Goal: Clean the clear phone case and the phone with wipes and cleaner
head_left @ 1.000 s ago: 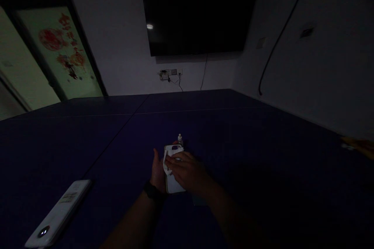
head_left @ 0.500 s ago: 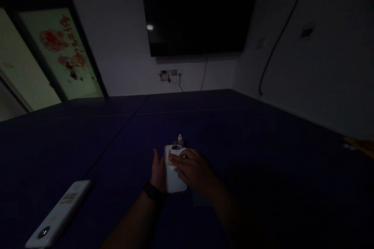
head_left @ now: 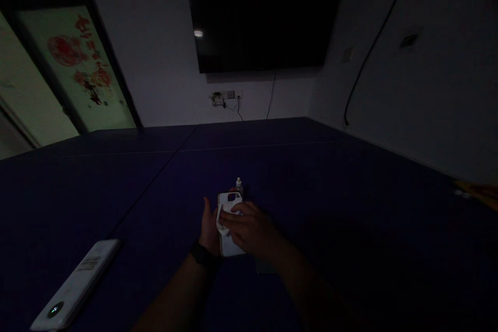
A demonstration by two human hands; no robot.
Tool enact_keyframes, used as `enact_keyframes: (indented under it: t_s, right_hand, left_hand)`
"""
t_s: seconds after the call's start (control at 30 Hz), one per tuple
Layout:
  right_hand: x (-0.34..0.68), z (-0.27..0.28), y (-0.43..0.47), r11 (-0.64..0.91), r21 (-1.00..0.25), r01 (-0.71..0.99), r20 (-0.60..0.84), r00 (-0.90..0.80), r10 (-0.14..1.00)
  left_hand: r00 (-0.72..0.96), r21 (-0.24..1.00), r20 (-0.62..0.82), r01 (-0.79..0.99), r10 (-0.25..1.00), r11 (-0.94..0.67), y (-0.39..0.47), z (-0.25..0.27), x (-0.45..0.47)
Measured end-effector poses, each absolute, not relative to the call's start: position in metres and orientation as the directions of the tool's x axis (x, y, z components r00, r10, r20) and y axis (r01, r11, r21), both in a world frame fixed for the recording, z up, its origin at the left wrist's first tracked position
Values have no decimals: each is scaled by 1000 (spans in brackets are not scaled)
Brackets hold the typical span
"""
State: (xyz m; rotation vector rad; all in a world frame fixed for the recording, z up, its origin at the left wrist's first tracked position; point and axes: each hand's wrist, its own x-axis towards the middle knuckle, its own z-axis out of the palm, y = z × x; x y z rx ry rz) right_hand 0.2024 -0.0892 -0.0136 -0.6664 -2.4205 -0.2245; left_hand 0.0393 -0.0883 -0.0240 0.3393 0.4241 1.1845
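A white phone case [head_left: 233, 247] with a camera cut-out at its top end rests in my left hand [head_left: 210, 228], whose fingers pass behind it while the thumb points up at the side. My right hand [head_left: 249, 225] presses a crumpled white tissue [head_left: 223, 223] flat against the case with its fingertips. Just beyond the case stands a small dropper bottle [head_left: 238, 187] with a white cap. Partly under my right forearm lies a dark flat object [head_left: 265, 265], too dim to name.
A long white device [head_left: 78, 282] with a label and a round lit display lies at the left on the dark blue table [head_left: 155, 207]. Past the table hang a large television [head_left: 264, 15] and wall sockets [head_left: 227, 96]. Something yellow [head_left: 478, 192] sits at the right edge.
My right hand has slid the tissue a little left and down across the case. The left hand keeps its hold, and the view has shifted slightly.
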Motion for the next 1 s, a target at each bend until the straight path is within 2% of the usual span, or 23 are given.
enact_keyframes:
  t_s: [0.2,0.37,0.53,0.7,0.87,1.0]
  right_hand:
    - [201,-11,-93,825,-25,565,642,-623,446]
    - [202,-9,-95,862,-46,504,599,-677,428]
    - [204,-8,-93,811,-45,584,610,-627,485]
    - [205,-11,-92,878,-39,477,595,-695,404]
    - [204,-13,-90,844,-49,535,620,-646,445]
    - [201,-12,-93,896,-62,440,613,-692,382]
  left_hand:
    - [310,469,-161,-811,937,349,-88,-25,40]
    - [304,472,-146,-815,941,336,-87,-25,37]
    - [274,479,-193,-812,942,334,-91,-18,40]
    - [277,471,-185,-817,943,332,-91,-17,41]
    - [305,468,-178,-811,936,353,-89,-19,39]
    - [311,457,-149,-820,939,344,-88,-24,38]
